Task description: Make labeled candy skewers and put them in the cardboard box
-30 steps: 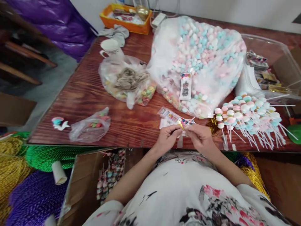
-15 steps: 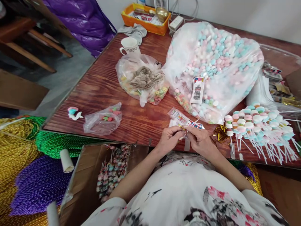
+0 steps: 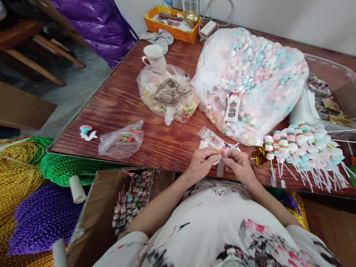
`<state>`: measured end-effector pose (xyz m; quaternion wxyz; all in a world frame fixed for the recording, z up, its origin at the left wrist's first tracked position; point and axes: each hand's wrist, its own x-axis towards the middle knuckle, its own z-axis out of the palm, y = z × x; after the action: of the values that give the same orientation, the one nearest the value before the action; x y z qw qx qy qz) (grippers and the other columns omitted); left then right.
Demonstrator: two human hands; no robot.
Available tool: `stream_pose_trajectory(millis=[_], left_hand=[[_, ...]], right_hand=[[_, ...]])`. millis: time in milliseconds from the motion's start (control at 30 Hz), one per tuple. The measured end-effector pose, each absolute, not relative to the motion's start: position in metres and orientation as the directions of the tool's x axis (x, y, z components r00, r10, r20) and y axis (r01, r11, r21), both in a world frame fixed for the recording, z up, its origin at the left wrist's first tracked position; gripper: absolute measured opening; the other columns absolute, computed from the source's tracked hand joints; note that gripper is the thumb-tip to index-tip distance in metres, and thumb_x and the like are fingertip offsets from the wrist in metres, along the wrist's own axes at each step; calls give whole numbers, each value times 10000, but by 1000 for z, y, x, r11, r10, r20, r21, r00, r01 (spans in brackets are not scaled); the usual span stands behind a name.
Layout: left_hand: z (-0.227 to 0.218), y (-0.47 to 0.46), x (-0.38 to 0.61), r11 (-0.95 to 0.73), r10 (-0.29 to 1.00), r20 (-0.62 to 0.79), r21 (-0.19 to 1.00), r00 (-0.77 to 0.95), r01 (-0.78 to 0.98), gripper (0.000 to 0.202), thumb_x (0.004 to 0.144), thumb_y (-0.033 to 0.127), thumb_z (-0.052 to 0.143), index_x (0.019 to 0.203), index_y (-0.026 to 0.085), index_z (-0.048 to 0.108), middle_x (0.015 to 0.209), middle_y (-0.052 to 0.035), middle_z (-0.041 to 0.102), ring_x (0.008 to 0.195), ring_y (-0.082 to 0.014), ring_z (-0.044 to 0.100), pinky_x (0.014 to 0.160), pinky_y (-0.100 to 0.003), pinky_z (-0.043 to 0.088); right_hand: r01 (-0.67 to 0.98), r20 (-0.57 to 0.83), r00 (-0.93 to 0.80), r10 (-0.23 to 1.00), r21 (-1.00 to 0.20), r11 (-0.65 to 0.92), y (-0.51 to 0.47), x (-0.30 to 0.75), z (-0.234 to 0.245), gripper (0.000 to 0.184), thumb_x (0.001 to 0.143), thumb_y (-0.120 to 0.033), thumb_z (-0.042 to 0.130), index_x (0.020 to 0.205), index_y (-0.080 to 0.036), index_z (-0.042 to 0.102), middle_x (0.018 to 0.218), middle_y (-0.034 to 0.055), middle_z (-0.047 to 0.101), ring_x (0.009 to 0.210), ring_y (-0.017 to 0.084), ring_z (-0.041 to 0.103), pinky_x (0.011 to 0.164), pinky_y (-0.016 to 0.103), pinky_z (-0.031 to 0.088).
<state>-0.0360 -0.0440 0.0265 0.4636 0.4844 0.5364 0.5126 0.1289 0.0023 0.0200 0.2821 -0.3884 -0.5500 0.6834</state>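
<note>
My left hand (image 3: 204, 160) and my right hand (image 3: 236, 163) meet at the table's front edge. Both are closed, fingertips pinched together on something small that they mostly hide. A bit of gold shows between them, and thin white sticks (image 3: 233, 147) jut out just beyond the fingers. Right behind lies a clear printed packet (image 3: 213, 138). To the right rests a pile of pastel candy-like skewers (image 3: 304, 142) on white sticks, with gold tinsel strips (image 3: 260, 155) beside it. A large clear bag (image 3: 289, 98) of pastel pieces bears a printed label packet (image 3: 233, 106).
Farther left are a smaller bag (image 3: 141, 87) with a brown cloth on it, a flat plastic bag (image 3: 111, 145) and a white mug (image 3: 154, 55). An orange tray (image 3: 183, 35) stands at the back. Below the table edge, a carton (image 3: 91, 218) holds more skewers, beside coloured bead strands (image 3: 50, 215).
My fingers have shifted slightly around the small thing, the right ones curling closer to the left. Less gold shows now. The view has moved a little.
</note>
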Motion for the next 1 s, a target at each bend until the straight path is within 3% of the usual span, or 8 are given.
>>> stream_pose_trajectory(millis=[133, 200, 333, 467, 567, 667, 800, 1000], left_hand=[[35, -42, -42, 9, 1000, -8, 999, -17, 31, 183, 786, 268, 631, 691, 153, 737, 694, -31, 659, 638, -122, 554, 632, -246, 436], [39, -40, -44, 50, 998, -50, 999, 42, 5, 171, 759, 260, 646, 666, 150, 738, 644, -21, 637, 598, -111, 530, 594, -237, 417], [43, -37, -45, 239, 965, -218, 961, 148, -138, 126, 672, 247, 692, 618, 141, 736, 534, 7, 579, 491, -80, 459, 491, -212, 357], [43, -36, -43, 449, 887, -398, 864, 236, -229, 91, 573, 224, 726, 573, 133, 723, 457, 18, 550, 406, -60, 412, 392, -183, 290], [42, -37, -42, 647, 748, -564, 736, 349, -199, 93, 564, 225, 725, 582, 134, 713, 391, 32, 520, 291, -48, 330, 292, -170, 199], [39, -37, -41, 780, 591, -636, 606, 496, -153, 139, 529, 237, 744, 610, 129, 711, 394, 17, 557, 254, -77, 378, 236, -159, 188], [31, -34, -38, 819, 490, -597, 564, 635, -101, 171, 487, 224, 758, 612, 116, 713, 443, -17, 624, 287, -110, 478, 230, -155, 274], [30, -24, -37, 762, 446, -466, 646, 764, -52, 194, 560, 270, 781, 662, 121, 710, 518, -13, 659, 382, -107, 530, 337, -182, 421]], right_hand=[[30, -266, -667, 696, -943, -332, 13, 134, 20, 245, 741, -391, 728, 800, -180, 617, 620, -47, 549, 462, 64, 396, 437, 201, 349], [75, -241, -747, 619, -957, -281, 19, 137, 24, 216, 765, -371, 703, 794, -181, 604, 632, -50, 538, 483, 68, 394, 459, 206, 350], [160, -46, -850, 524, -972, 174, 29, 142, 35, 168, 857, -278, 575, 722, -185, 540, 640, -37, 500, 598, 106, 446, 578, 236, 398], [174, 223, -886, 406, -651, 739, 28, 150, 38, 121, 871, -132, 446, 860, -176, 559, 746, 36, 567, 672, 158, 497, 610, 279, 413], [58, 452, -868, 205, -318, 946, 24, 157, 34, 233, 835, -62, 415, 979, -162, 568, 804, 85, 599, 751, 197, 544, 643, 313, 450], [-101, 586, -811, 10, -157, 982, 25, 163, 34, 234, 869, -75, 420, 1036, -139, 570, 822, 101, 613, 759, 205, 554, 653, 341, 478], [-317, 599, -780, -179, -131, 939, 36, 164, 42, 208, 909, -125, 448, 1058, -130, 593, 809, 91, 616, 729, 193, 554, 631, 350, 485], [-319, 526, -817, -235, -74, 945, 44, 156, 53, 176, 927, -132, 452, 863, -145, 615, 731, 62, 600, 641, 157, 503, 575, 308, 412]])
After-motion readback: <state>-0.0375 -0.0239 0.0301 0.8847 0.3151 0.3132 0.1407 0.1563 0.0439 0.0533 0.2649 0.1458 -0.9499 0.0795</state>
